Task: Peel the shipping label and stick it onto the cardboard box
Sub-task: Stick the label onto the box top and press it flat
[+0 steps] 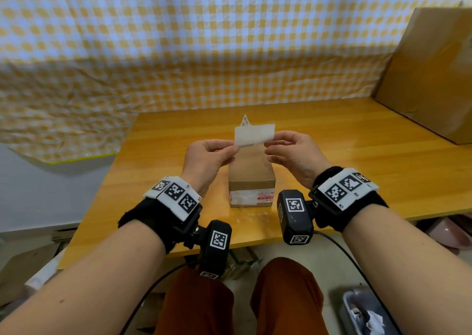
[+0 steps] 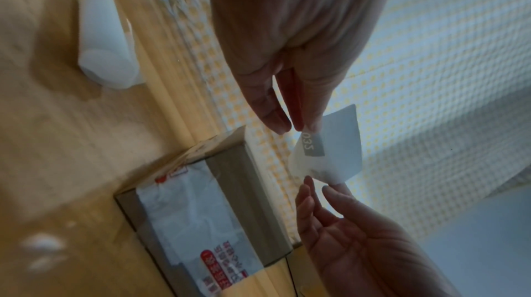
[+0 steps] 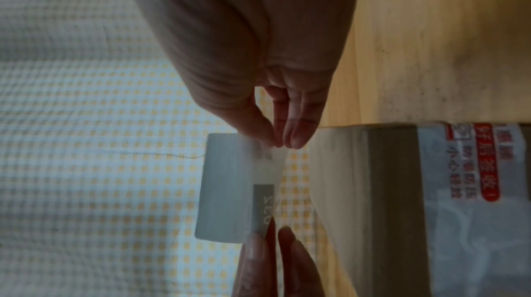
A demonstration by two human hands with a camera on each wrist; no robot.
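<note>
Above the cardboard box, left hand and right hand pinch the shipping label; print blurred.

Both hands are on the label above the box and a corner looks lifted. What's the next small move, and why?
Probably keep drawing the two pinches apart to finish the peel. The left hand and right hand each pinch an end of the shipping label, held in the air above the cardboard box. A printed corner sticks up behind the backing, so the layers seem only partly separated; sticking looks premature.
</note>
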